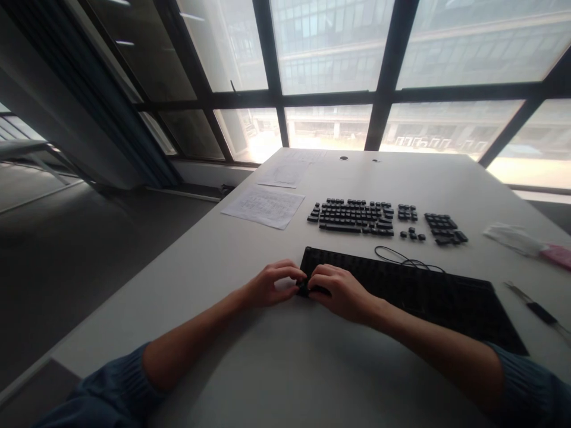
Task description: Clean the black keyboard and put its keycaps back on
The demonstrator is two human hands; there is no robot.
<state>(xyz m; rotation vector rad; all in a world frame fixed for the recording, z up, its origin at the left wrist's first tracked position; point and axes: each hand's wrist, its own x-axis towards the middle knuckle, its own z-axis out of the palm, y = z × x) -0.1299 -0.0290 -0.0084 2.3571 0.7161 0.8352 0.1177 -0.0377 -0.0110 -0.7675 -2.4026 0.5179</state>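
Observation:
A black keyboard base (401,285) lies slanted on the white table, its top bare of keycaps as far as the dark surface shows. At its left end, my left hand (274,284) pinches a small black piece, which looks like a keycap (303,285), between thumb and fingers. Right beside it, my right hand (341,291) rests over the same corner with fingers curled and closed; what lies under those fingertips is hidden. Beyond the base, loose black keycaps (352,215) are laid out in keyboard order, with a number-pad group (441,227) at their right.
Printed sheets (266,205) lie at the left of the white table (187,267). A thin cable (401,257) loops behind the base. To the right are a slim metal tool with a dark handle (542,311), a crumpled white item (511,236) and something pink (557,254). Windows stand behind.

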